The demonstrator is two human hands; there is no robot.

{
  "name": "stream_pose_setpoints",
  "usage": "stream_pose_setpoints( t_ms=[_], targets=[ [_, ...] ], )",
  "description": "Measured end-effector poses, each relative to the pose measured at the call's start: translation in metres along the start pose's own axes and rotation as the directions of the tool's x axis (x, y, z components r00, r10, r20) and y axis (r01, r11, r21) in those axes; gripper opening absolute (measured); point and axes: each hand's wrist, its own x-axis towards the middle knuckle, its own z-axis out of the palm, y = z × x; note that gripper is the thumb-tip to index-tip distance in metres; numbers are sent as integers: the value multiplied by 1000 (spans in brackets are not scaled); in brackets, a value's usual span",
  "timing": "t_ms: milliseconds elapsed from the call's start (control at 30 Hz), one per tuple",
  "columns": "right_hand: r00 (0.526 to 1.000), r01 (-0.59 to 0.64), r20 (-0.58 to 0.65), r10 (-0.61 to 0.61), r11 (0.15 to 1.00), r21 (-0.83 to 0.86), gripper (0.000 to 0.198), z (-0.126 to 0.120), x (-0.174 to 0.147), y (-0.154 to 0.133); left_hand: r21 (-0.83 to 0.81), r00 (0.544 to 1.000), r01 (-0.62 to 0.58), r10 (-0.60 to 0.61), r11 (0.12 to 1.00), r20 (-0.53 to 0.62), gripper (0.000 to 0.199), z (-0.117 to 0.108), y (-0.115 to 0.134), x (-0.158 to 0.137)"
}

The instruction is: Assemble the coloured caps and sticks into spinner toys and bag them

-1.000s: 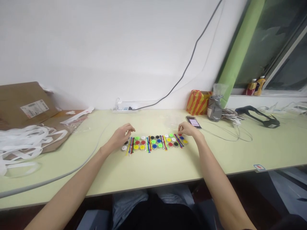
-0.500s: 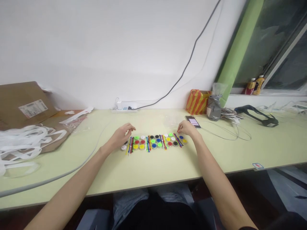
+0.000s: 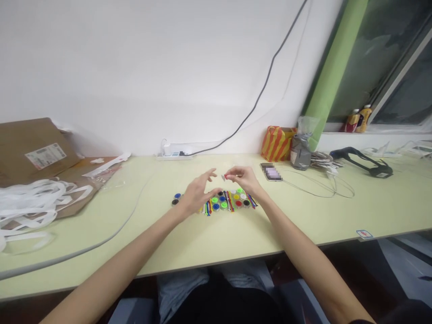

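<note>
My right hand [image 3: 245, 179] is closed in a pinch on a small round clear piece with a red top [image 3: 224, 177], held above the table. My left hand [image 3: 199, 191] faces it from the left, fingers and thumb spread, with a gap between hand and piece. Below both hands lies a row of small round clear pieces with coloured tops, among them a bright green one [image 3: 223, 205] and a red one [image 3: 238, 204]. Bundles of thin coloured plastic strips [image 3: 230, 202] separate the groups. My left hand and wrist hide part of the row's left side.
A phone [image 3: 271, 172] with a cable lies behind my right hand. Farther right are a striped bag [image 3: 276, 143], a grey pouch [image 3: 300, 152] and a black headband-like frame [image 3: 361, 163]. White straps [image 3: 43, 198] and cardboard [image 3: 30, 148] fill the left. A power strip [image 3: 174, 155] sits by the wall.
My right hand has lifted the red-topped piece from the row's right end and carried it left. My left hand has moved right from the row's left end, fingers spreading towards the piece.
</note>
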Motion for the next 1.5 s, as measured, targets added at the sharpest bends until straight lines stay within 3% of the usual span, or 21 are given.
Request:
stream_pose_setpoints(
  t_ms=[100,233,333,400,433,500,567,700,867,1200,1500],
  targets=[
    [1000,-19,4,19,993,114,31,17,-5,0,12,998,-24,25,1000,-56,31,15,10,5],
    [999,-13,39,9,993,114,33,21,-4,-3,-32,994,-9,5,999,-109,20,17,7,-3],
    [998,-5,-64,6,1000,3,32,-3,5,-3,-63,992,-3,-5,998,-130,18,9,1,-9],
    [984,-72,-175,41,982,-174,29,-29,9,2,-75,988,6,-17,997,-153,18,3,-2,-9],
    [980,-144,-174,94,943,-300,26,-43,9,6,-71,986,8,-19,997,-166,18,0,-3,-9],
    [952,-281,-43,304,807,-520,18,-65,6,16,-55,982,9,-19,998,-186,17,-4,-5,-7],
    [895,-328,50,444,729,-600,9,-77,1,27,-42,981,9,-17,999,-195,16,-6,-6,-6],
    [828,-335,159,538,702,-628,5,-83,-6,39,-35,985,2,-8,999,-171,17,-3,-8,-7],
    [779,-308,244,577,692,-653,13,-85,-4,38,-37,993,-15,11,999,-115,19,4,-11,-9],
    [743,-294,299,599,692,-659,17,-82,-4,47,-37,997,-18,15,999,-73,19,4,-12,-10],
    [775,-304,236,586,673,-674,11,-75,-3,45,-40,996,-36,33,999,-78,19,3,-12,-10]
  ],
)
